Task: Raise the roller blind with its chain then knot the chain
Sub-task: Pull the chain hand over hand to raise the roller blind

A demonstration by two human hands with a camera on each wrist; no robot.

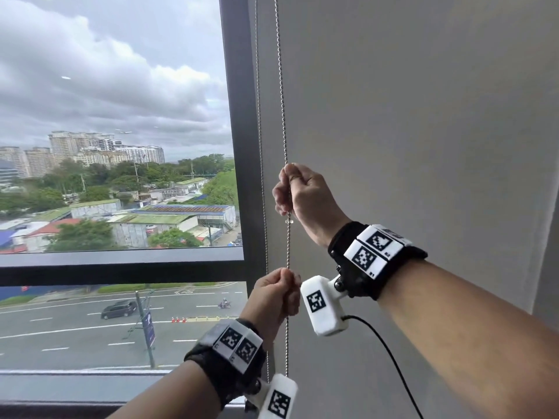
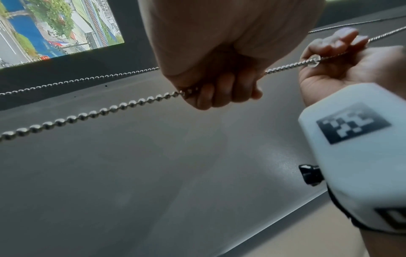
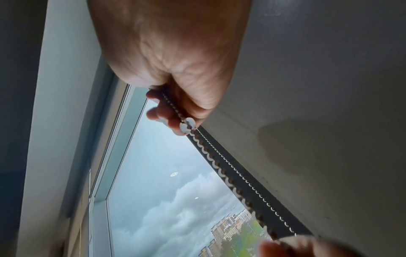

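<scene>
Right hand (image 1: 298, 192) clenched round bead chain (image 1: 283, 116), left hand (image 1: 276, 293) pinching it lower; second strand just beside window frame (image 1: 242, 146), blind (image 1: 408, 116) fully down.

Black wristbands (image 1: 357, 261), white tag-marked camera boxes (image 1: 325, 306) (black cable (image 1: 390, 355) on right), arms bare.

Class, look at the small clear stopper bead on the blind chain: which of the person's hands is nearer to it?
Right. The right hand grips the chain just above the clear stopper bead, which hangs at its lower edge. The left hand holds the same strand clearly further down.
</scene>
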